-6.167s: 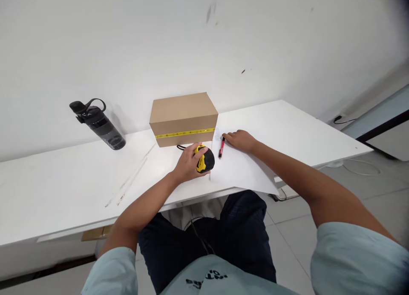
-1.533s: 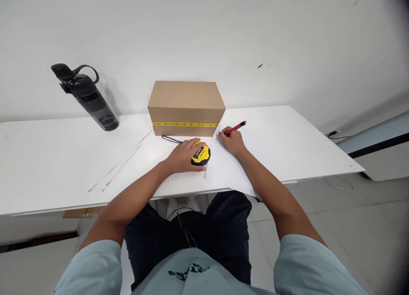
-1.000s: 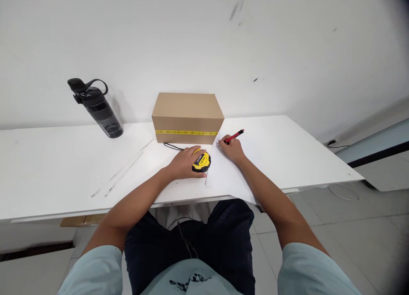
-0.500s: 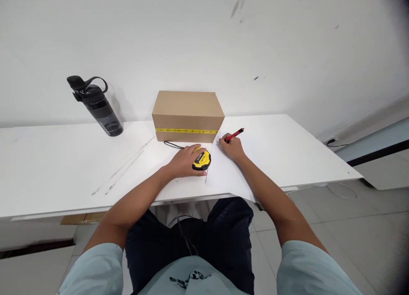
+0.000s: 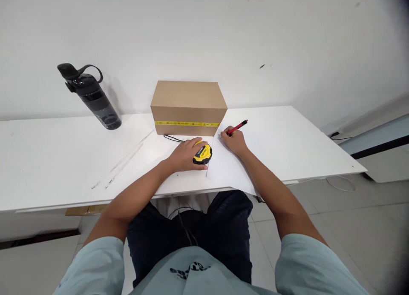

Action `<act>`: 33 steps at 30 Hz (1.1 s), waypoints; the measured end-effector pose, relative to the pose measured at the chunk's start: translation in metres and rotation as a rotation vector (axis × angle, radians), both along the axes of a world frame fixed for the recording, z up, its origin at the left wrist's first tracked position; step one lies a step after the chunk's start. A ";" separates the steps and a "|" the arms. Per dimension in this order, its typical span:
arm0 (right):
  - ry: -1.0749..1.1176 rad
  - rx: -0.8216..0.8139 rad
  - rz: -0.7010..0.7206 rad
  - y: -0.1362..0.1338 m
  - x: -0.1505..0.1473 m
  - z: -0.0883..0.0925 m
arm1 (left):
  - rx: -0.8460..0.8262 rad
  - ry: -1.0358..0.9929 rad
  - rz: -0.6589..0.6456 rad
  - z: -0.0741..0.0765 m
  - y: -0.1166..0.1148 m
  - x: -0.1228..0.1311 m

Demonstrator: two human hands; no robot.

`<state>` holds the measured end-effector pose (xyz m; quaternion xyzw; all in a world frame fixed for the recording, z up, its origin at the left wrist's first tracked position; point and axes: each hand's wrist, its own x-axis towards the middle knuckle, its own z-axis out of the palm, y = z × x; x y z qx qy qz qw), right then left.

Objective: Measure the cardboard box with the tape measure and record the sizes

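A yellow and black tape measure (image 5: 203,153) rests on the white table, with my left hand (image 5: 184,155) closed around its left side. Its black wrist strap (image 5: 173,138) loops out beyond my fingers. Between the fingers of my right hand (image 5: 235,141) is a red and black pen (image 5: 239,127), tilted up to the right. That hand lies on a sheet of white paper (image 5: 225,167), whose near corner hangs over the table's front edge. The pen's tip is hidden by my fingers. Just behind both hands stands a closed cardboard box (image 5: 188,97) with a yellow printed strip along its front.
A dark water bottle (image 5: 96,101) stands on the left part of the table, close to the wall. The white table (image 5: 64,158) ends at a slanted right edge. Scuff marks run across its surface left of the box. My legs are under the front edge.
The view has tilted slightly, so everything sits a little higher in the picture. My right hand has shifted slightly right over the paper with the pen. My left hand stays on the tape measure.
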<state>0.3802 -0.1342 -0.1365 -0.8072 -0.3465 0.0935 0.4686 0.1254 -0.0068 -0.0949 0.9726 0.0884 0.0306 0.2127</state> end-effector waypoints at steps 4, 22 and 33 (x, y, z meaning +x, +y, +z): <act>-0.009 -0.010 -0.009 0.000 0.001 0.000 | 0.002 0.008 0.000 0.000 0.000 0.000; -0.005 -0.043 -0.029 0.001 -0.006 0.005 | 0.013 0.013 0.009 0.003 -0.001 -0.001; -0.001 -0.026 -0.042 0.003 -0.006 0.003 | 0.002 0.023 0.014 0.005 -0.001 -0.002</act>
